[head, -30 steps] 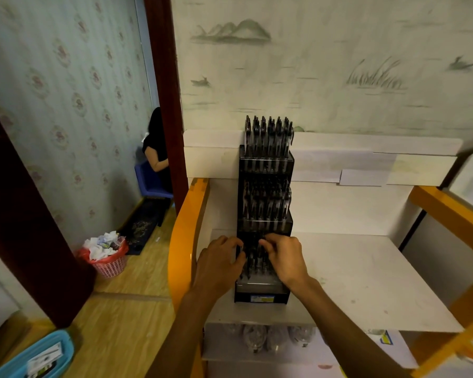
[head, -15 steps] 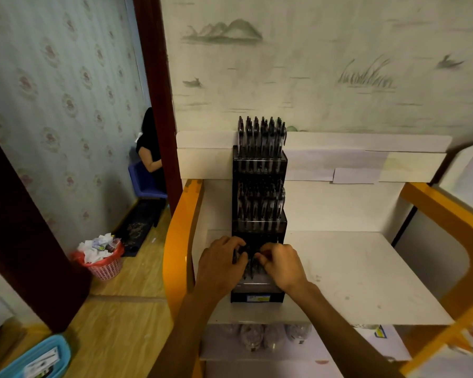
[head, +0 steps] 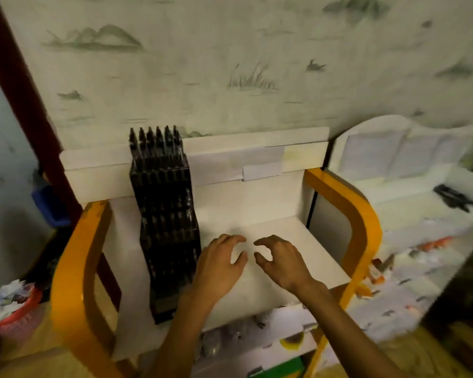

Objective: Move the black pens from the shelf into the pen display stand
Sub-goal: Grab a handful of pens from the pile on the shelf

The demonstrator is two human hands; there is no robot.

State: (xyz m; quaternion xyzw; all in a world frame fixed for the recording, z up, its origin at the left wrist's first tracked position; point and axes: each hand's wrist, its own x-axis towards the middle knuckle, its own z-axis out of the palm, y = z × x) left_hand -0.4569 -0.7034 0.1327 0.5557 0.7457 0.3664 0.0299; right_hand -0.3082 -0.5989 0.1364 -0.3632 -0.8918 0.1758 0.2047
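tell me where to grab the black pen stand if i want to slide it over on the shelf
Grip the pen display stand low, at its base block, thumb and fingers on its two side walls, coming in from the front. It is tall, narrow and stepped, with pens sticking out of the top, so a high grip would likely tip it.

Motion blur smears the whole view. The pen display stand (head: pixel 167 222) shows as a warped black column, its lower tiers too smeared to count pens. A dark cluster on the right shelf (head: pixel 456 199) is too blurred to identify. The left edge cuts off the red basket (head: pixel 10 313).
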